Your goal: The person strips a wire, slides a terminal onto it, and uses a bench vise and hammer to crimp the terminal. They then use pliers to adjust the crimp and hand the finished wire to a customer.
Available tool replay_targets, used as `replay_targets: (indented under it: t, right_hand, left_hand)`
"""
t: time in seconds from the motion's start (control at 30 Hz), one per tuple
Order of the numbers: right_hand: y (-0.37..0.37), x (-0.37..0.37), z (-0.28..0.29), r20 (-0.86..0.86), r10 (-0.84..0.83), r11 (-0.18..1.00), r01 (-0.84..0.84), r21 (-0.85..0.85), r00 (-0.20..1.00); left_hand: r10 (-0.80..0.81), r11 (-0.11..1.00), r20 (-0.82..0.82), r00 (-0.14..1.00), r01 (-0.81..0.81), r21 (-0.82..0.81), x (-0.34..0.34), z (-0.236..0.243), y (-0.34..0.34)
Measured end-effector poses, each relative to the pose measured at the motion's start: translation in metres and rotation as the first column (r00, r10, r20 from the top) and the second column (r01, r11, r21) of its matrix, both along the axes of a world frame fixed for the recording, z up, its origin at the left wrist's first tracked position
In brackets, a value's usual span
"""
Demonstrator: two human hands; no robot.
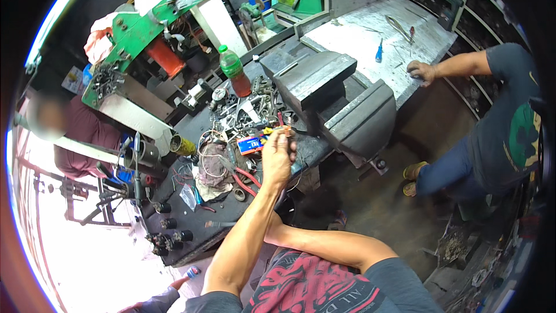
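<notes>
My left hand (278,155) is raised over the front edge of a cluttered dark workbench (191,237). Its fingertips pinch a small orange-brown part (286,131); what the part is stays too small to tell. My left forearm comes up from the lower middle of the picture. My right forearm (330,246) lies across my body and passes behind the left forearm, so the right hand is hidden. Just beyond my left hand are a small blue and orange box (250,145), loose wires and metal bits. Red-handled pliers (246,182) lie below the hand.
A big grey bench vise (330,98) stands right of my hand. A green bottle of reddish liquid (234,72) stands behind the clutter. Another person at the right rests a hand (421,71) on a metal-topped bench near a blue-handled screwdriver (379,52). A seated person (81,133) is at left.
</notes>
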State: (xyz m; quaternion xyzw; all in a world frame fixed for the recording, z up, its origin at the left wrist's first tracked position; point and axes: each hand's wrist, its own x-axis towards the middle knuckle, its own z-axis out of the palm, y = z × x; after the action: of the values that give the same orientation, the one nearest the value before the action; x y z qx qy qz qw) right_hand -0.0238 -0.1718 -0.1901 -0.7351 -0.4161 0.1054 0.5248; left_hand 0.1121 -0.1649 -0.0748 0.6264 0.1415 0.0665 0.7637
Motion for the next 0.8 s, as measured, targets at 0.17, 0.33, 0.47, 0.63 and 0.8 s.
replay_targets:
  t: [0.17, 0.33, 0.47, 0.63, 0.8]
  right_hand:
    - [-0.097, 0.008, 0.07, 0.338, 0.184, 0.983, -0.171, -0.069, 0.923]
    - [-0.163, 0.075, 0.144, -0.084, -0.374, 0.917, 0.382, 0.116, 0.924]
    - [-0.162, 0.117, 0.171, -0.479, -0.252, 0.873, 0.411, 0.263, 0.841]
    - [-0.149, 0.123, 0.172, -0.601, -0.123, 0.91, 0.331, 0.249, 0.789]
    - [-0.148, 0.116, 0.166, -0.565, -0.051, 0.888, 0.297, 0.352, 0.823]
  left_hand:
    - [-0.017, 0.982, 0.209, 0.978, -0.023, 0.186, -0.022, 0.031, 0.021]
    - [-0.118, 0.726, 0.249, 0.961, -0.088, 0.682, -0.049, 0.064, 0.024]
    - [-0.206, 0.666, 0.213, 0.955, -0.023, 0.746, -0.061, 0.082, 0.018]
    - [-0.332, 0.569, 0.109, 0.937, 0.107, 0.815, -0.071, 0.097, 0.024]
    - [-0.465, 0.601, 0.005, 0.885, 0.312, 0.736, -0.073, 0.107, 0.045]
